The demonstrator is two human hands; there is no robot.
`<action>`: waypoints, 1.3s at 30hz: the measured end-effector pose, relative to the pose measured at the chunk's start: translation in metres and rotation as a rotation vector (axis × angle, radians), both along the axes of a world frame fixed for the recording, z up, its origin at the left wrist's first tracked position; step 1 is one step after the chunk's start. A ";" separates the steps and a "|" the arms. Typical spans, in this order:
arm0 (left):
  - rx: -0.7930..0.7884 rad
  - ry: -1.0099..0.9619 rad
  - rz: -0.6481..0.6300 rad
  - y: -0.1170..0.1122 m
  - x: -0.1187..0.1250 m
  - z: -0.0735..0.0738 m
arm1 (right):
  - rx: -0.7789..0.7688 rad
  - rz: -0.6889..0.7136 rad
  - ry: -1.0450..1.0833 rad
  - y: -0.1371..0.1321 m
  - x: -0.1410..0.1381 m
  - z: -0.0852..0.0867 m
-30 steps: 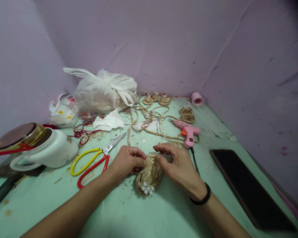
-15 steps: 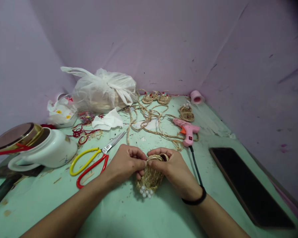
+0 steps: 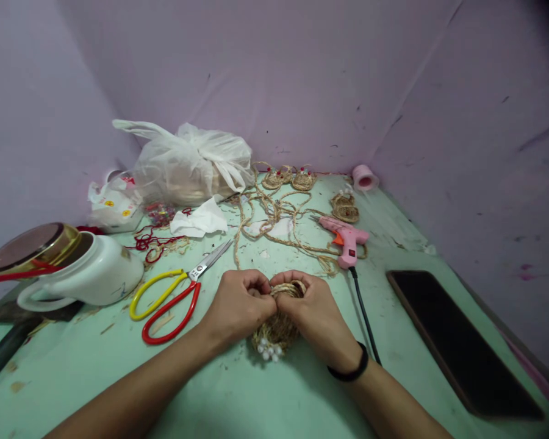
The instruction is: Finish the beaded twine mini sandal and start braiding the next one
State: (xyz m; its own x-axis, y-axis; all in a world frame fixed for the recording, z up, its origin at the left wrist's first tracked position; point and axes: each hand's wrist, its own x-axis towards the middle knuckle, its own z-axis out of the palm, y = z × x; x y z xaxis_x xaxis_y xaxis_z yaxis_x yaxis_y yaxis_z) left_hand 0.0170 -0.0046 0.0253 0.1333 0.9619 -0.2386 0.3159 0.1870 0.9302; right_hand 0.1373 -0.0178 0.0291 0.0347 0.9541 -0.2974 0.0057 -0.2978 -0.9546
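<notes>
Woven tan jute slipper (image 3: 279, 330), white-beaded, lies right of red-and-yellow scissors (image 3: 194, 278); left hand (image 3: 240, 305) and right hand (image 3: 315, 311) pinch its rim, seemingly pressing rope firm.

scissors (image 3: 174, 294), pink glue gun (image 3: 346, 238), white bag (image 3: 193, 162), dark tablet (image 3: 459, 344)

The woven shoe (image 3: 279, 327) in my left hand (image 3: 238, 305) and right hand (image 3: 315, 314) is coarse, matt, fibrous twine, with smooth glossy white beads (image 3: 268, 352) at one end. Scissors (image 3: 178, 292): bright metal blades, glossy red and yellow coated handles; glue gun (image 3: 346, 239): matt pink plastic. Table (image 3: 238, 396): pale green painted surface, dull and scuffed.
</notes>
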 end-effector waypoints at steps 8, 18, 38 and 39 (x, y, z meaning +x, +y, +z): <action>0.109 -0.008 0.042 -0.008 0.005 -0.001 | -0.009 -0.068 0.013 0.000 -0.002 -0.001; -0.267 -0.244 -0.165 0.013 -0.016 -0.004 | -0.018 0.145 0.271 0.003 0.009 -0.011; 0.890 0.240 -0.230 0.000 -0.013 -0.016 | 0.112 -0.054 0.063 0.001 -0.007 -0.016; 0.904 0.225 -0.216 -0.001 -0.012 -0.018 | 0.110 -0.063 0.057 0.001 -0.008 -0.017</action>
State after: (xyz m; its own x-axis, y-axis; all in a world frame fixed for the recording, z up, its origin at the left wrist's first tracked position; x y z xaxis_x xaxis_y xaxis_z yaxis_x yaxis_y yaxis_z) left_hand 0.0046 -0.0057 0.0076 0.3713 0.7548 0.5407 0.4485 -0.6557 0.6073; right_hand 0.1289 -0.0170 0.0125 0.0814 0.9776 -0.1941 -0.0651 -0.1891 -0.9798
